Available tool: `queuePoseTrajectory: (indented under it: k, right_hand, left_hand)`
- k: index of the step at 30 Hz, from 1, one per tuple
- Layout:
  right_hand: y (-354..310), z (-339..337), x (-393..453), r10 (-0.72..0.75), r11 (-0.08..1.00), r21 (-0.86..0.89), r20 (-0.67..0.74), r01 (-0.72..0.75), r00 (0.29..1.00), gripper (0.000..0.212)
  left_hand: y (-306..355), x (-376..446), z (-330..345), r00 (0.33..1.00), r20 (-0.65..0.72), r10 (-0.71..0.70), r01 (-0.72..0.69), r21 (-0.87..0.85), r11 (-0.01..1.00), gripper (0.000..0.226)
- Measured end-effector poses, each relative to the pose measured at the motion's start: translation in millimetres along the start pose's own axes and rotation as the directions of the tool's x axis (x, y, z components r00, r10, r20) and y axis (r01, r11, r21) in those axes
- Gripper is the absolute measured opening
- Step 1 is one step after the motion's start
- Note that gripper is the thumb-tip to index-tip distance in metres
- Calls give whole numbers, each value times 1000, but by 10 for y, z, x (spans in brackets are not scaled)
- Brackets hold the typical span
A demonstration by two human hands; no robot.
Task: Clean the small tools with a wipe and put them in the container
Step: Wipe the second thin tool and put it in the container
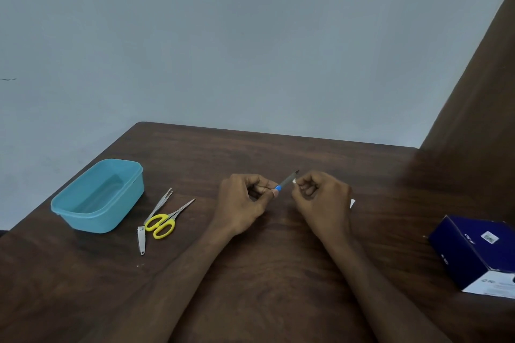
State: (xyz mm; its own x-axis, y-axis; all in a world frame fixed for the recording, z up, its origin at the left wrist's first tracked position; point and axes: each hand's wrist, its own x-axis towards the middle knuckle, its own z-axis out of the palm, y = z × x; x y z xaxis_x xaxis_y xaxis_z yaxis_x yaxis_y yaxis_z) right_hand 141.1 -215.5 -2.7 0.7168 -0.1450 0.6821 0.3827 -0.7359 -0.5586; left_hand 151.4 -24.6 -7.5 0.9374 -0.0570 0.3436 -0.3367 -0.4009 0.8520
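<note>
My left hand [245,200] pinches the blue handle of a thin nail file [287,181], whose grey blade points up and to the right. My right hand [323,198] grips a white wipe [294,181] bunched against the blade; another corner of it shows at the hand's right side. Left of my hands lie yellow-handled scissors [164,221], steel tweezers [160,205] and a nail clipper [141,239] on the table. The blue plastic container [69,207] stands open at the far left, with no tools visible inside.
A dark blue and white box [473,253] sits near the table's right edge. The dark wooden table [278,273] ends at a pale wall behind, and a brown panel [479,92] rises at the right.
</note>
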Motion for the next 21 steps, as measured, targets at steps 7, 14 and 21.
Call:
queuePoseTrajectory:
  k: [7,14,21]
  right_hand:
    - [-10,-24,8,-45,999,1,-32,45,999,9]
    - [-20,-46,12,-56,997,41,-89,60,994,8]
    - [-1,-13,23,30,1000,-6,-91,-31,995,12]
  left_hand:
    - [4,1,0,1000,15,1,-1,7,1000,7]
    - [17,-10,-9,1000,21,-14,14,2,1000,7]
    - [9,-6,-1,1000,10,-14,14,12,1000,7]
